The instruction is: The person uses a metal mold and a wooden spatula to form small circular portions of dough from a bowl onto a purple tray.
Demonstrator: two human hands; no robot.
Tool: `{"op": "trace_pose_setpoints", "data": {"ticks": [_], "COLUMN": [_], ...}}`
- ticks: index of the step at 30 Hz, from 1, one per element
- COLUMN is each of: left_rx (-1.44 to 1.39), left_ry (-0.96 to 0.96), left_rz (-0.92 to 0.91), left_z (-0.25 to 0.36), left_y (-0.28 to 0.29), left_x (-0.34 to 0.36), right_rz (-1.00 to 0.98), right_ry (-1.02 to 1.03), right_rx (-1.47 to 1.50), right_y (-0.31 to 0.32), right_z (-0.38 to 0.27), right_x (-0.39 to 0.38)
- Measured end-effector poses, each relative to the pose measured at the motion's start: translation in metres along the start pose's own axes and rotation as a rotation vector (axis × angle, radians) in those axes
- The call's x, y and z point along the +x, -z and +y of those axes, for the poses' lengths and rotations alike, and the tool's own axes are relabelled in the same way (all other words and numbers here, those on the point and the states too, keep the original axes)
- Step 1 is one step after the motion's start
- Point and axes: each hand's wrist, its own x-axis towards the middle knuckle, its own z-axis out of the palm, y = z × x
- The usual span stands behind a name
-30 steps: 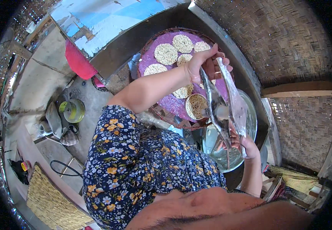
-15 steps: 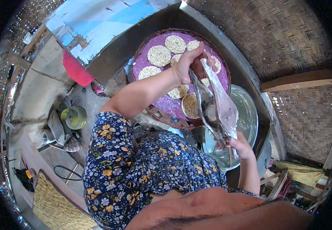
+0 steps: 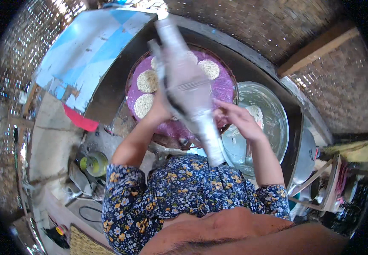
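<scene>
A long press-like tool (image 3: 188, 85) with two handles and a wider middle, pale and smeared by motion, is held slantwise over the tray. My left hand (image 3: 160, 108) grips it from the left side; its fingers are mostly hidden behind the tool. Close by the tool's lower right side is my right hand (image 3: 240, 121), fingers apart and somewhat bent; contact is hard to make out. Below lies a round woven tray (image 3: 129, 91) lined with a purple sheet (image 3: 222, 80). Several flat rounds of pale noodle-like strands, such as one round (image 3: 209, 69), rest on it.
Right of the tray stands a large metal basin (image 3: 279, 140) with a whitish lump (image 3: 255, 114) in it. Blue-and-white sheeting (image 3: 82, 55) covers a surface at the upper left. A yellow-green container (image 3: 94, 163) sits lower left. A woven wall (image 3: 252, 34) rises behind.
The tool has swung to the left and nearer the upright, over the tray. My left hand has come lower and left. My right hand has risen from the tool's lower end and its fingers have spread.
</scene>
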Motion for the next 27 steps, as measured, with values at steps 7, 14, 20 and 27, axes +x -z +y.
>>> {"op": "trace_pose_setpoints", "data": {"ticks": [7, 14, 20, 27], "left_rx": [-0.140, -0.176, -0.183, -0.199], "left_ry": [0.095, 0.098, 0.086, 0.080], "left_rz": [0.250, 0.335, 0.361, 0.337], "left_z": [-0.015, -0.019, -0.016, -0.018], "left_y": [0.053, 0.073, 0.079, 0.070], "left_x": [-0.041, -0.053, -0.055, -0.048], "right_rz": [0.304, 0.286, 0.427, 0.565], "right_ry": [-0.074, -0.008, -0.068, -0.247], "right_rx": [-0.816, -0.854, -0.815, -0.918], "right_y": [-0.014, -0.016, 0.022, 0.037], "right_z": [0.039, 0.041, 0.023, 0.043], "right_x": [0.024, 0.024, 0.020, 0.017]}}
